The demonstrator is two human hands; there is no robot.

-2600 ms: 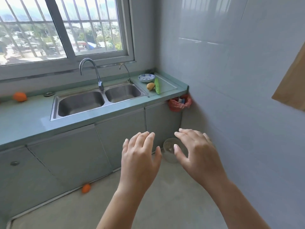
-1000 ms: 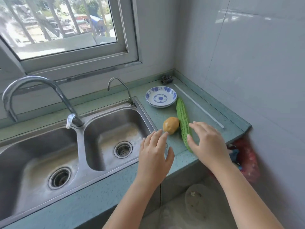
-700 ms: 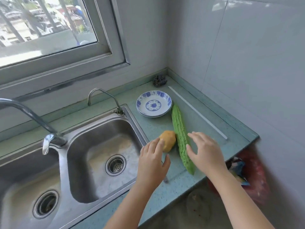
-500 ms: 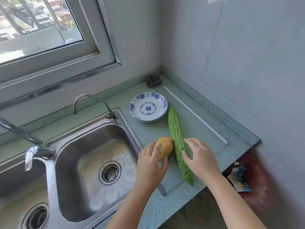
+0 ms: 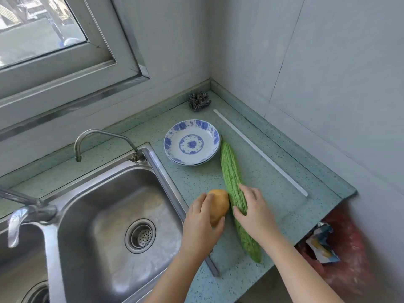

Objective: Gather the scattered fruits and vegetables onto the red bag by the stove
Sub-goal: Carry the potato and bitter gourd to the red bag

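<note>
A yellow-brown potato (image 5: 218, 204) lies on the green counter (image 5: 273, 182) just right of the sink. My left hand (image 5: 201, 224) curls round its near side. A long green bitter gourd (image 5: 231, 180) lies beside it, pointing from the plate toward the counter's front edge. My right hand (image 5: 253, 211) wraps its fingers and thumb round the gourd's middle. Both vegetables still rest on the counter. No stove is in view.
A blue-and-white plate (image 5: 192, 147) stands behind the gourd. A steel scourer (image 5: 199, 101) sits in the corner. The double sink (image 5: 118, 215) with its small tap (image 5: 105, 138) is at the left. A red rubbish bag (image 5: 345, 248) hangs below the counter's right end.
I came up to the counter. My left hand has closed on the potato and my right hand has come down onto the gourd's middle.
</note>
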